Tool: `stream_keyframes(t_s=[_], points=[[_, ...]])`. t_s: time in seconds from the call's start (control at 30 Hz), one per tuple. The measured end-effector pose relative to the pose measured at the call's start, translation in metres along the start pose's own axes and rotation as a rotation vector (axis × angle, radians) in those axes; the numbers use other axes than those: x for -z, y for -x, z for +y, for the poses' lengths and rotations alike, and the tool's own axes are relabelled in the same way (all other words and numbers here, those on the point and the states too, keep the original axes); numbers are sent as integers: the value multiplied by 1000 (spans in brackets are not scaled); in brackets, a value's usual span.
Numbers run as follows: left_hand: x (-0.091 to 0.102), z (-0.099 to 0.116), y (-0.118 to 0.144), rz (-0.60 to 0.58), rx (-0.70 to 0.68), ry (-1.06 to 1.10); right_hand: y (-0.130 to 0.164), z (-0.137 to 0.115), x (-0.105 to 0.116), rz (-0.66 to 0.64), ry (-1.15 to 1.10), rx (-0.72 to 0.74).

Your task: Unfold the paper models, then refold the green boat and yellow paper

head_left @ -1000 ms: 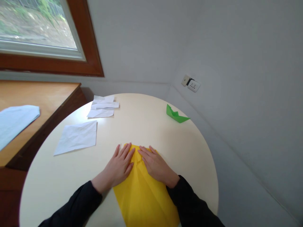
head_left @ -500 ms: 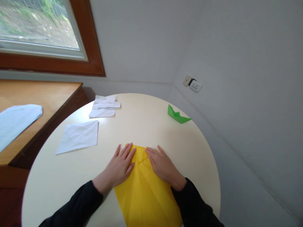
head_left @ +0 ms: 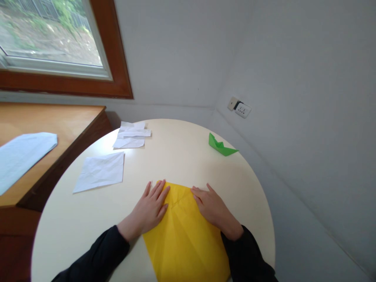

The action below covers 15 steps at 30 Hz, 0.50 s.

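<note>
Round cream table (head_left: 88,219) beside grey walls (head_left: 182,51), wood-framed window (head_left: 117,70).

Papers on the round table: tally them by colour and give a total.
Yellow: 1, the yellow sheet under the left hand and right hand.
Green: 1, the green folded boat.
White: 2, the crumpled white sheet and the white scrap pile, counted as one.
Total: 4

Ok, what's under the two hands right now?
Both the left hand and right hand lie flat on the yellow paper, itself on the round table. Any crease beneath the palms is covered.
</note>
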State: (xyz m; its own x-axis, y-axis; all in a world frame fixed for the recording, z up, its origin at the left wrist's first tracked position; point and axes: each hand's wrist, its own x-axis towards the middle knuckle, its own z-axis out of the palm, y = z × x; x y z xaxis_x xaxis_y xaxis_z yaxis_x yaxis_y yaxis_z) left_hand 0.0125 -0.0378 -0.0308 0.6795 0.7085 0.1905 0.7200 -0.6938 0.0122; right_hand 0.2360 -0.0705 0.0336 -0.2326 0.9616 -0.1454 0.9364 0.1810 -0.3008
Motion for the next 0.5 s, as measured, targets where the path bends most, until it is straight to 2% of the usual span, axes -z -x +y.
stream_keyframes(t_s=[0.2,0.33,0.5], points=[[5,2,-1,-29,5,-21,-1,0,-2,58,57,-8],[6,3,-2,-5,13,-38,-2,-1,-4,102,78,-13],[3,7,0,51,42,-51,1,-16,-9,116,257,31]])
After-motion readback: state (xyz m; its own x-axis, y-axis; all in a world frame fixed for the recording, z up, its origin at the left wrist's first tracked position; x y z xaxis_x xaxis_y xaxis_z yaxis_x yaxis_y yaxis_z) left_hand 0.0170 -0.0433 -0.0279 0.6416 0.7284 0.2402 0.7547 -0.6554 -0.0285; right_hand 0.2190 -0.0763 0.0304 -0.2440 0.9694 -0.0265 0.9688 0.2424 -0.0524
